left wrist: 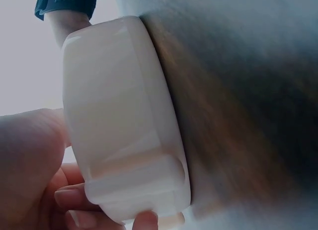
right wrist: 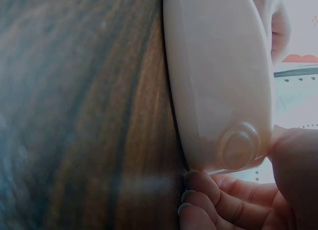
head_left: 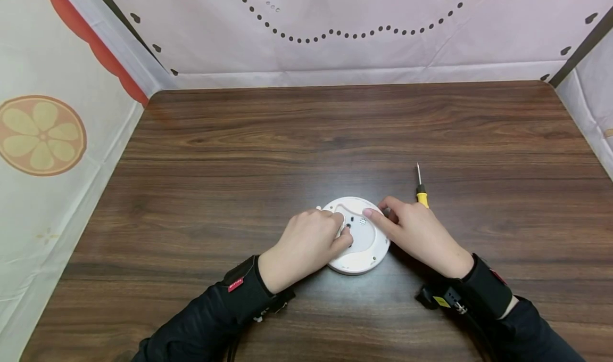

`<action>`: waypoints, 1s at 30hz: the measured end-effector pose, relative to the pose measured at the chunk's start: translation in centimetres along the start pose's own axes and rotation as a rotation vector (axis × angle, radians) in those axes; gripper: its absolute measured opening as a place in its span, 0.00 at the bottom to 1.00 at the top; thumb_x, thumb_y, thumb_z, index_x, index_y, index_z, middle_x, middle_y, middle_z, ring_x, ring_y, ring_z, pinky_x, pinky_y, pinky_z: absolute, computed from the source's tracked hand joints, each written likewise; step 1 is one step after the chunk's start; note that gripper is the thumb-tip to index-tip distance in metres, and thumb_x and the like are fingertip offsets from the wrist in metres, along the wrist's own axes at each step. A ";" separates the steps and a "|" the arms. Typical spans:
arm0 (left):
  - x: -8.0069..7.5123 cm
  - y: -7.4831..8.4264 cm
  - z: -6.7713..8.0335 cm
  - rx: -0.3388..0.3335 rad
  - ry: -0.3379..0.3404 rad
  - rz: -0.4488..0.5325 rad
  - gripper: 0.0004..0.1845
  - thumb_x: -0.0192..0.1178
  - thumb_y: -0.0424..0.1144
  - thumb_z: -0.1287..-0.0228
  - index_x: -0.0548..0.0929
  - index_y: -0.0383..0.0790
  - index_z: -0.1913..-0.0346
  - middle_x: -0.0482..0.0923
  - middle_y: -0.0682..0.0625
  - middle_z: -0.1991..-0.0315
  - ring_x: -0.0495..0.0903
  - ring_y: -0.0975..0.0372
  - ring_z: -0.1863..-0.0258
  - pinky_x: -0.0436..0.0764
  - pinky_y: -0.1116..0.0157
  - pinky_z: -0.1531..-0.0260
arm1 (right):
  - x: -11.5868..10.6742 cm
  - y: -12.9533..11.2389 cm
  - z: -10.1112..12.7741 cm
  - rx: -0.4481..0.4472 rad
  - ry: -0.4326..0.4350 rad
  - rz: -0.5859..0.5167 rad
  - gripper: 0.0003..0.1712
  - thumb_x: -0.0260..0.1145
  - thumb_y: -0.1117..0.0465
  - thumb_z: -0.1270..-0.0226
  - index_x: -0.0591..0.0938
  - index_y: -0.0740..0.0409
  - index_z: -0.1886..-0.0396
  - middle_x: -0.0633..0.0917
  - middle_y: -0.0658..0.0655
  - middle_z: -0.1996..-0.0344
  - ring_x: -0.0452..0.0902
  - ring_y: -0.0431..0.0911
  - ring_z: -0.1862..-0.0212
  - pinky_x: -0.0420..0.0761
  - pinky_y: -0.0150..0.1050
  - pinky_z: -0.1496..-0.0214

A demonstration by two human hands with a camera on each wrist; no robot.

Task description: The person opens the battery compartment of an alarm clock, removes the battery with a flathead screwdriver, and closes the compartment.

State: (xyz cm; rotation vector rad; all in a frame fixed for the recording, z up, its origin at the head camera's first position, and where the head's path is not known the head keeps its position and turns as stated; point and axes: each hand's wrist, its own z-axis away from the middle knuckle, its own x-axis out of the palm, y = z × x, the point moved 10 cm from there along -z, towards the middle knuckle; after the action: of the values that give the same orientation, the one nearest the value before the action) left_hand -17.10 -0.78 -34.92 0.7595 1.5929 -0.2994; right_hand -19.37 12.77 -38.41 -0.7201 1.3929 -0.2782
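A round white plastic device [head_left: 362, 258] lies on the wooden table, its recessed face with small holes turned up. My left hand [head_left: 306, 238] reaches over its left part with fingers curled, the thumb over the recess near the centre. Several of its fingertips sit by the device's side wall [left wrist: 119, 96] in the left wrist view. My right hand [head_left: 417, 231] grips the upper right rim, thumb on the top face and the other fingers bent at the side. A round button-like bump [right wrist: 240, 145] shows on the side wall near that thumb in the right wrist view.
A screwdriver [head_left: 422, 196] with a yellow and black handle lies just beyond my right hand, its shaft pointing away and the handle's end hidden. The brown wooden table [head_left: 239, 154] meets white printed cloth [head_left: 335, 58] at the back and sides.
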 end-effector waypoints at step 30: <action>0.6 1.4 -0.2 0.078 -0.033 -0.135 0.17 0.61 0.39 0.38 0.71 0.45 0.83 0.64 0.55 0.85 0.63 0.62 0.87 0.67 0.63 0.89 | 0.3 0.3 0.0 0.036 -0.032 -0.009 0.27 0.54 0.34 0.25 0.83 0.53 0.59 0.72 0.46 0.85 0.65 0.40 0.82 0.64 0.36 0.77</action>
State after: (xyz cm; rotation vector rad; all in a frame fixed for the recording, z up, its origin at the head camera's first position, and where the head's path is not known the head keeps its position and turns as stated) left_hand -16.38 0.55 -35.08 0.7047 1.6118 -0.4721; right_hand -19.42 12.81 -38.83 -0.6981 1.3512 -0.2964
